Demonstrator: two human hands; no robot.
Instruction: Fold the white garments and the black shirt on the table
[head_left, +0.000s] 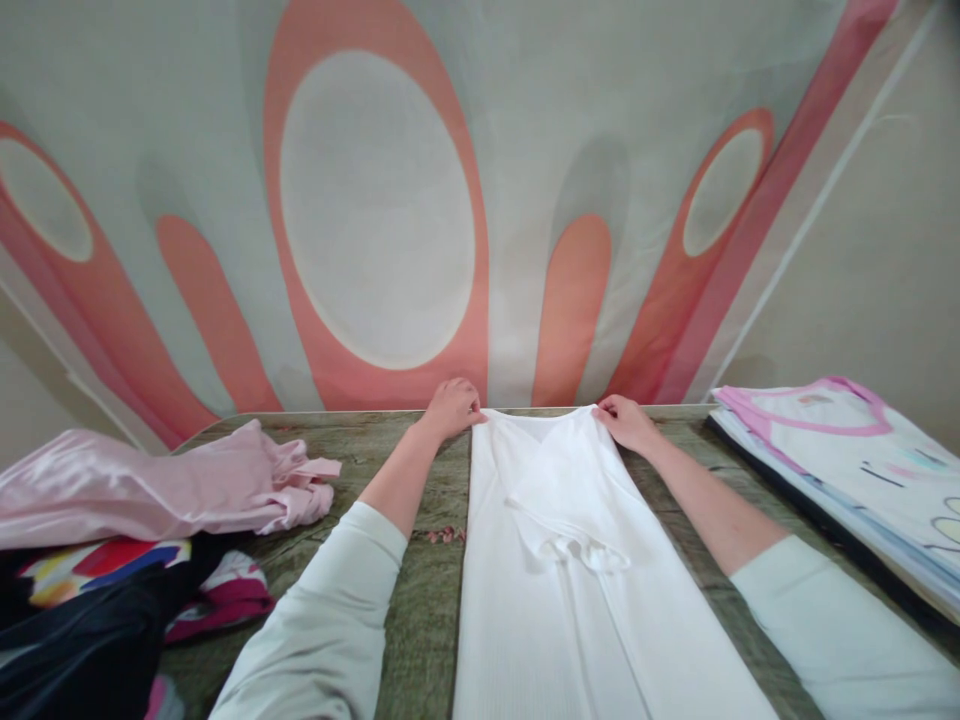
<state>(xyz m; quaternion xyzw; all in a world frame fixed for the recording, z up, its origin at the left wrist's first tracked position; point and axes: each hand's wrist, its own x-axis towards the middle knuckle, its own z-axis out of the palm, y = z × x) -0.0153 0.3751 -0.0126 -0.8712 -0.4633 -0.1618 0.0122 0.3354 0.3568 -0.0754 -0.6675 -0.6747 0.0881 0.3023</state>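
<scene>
The garment (570, 600) at six o'clock is plain white on a grey-green wood-grain table (421, 620), a pale pink satin cloth (150, 485) lies at nine, a white, pink-trimmed stack (847, 455) at three, and the backdrop (375, 200) at twelve is grey with coral ovals.

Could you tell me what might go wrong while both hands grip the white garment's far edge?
The left hand and right hand pinch the white garment at the far edge of the table, so it might slip behind. The bunched fold at its middle may set as a crease.
</scene>
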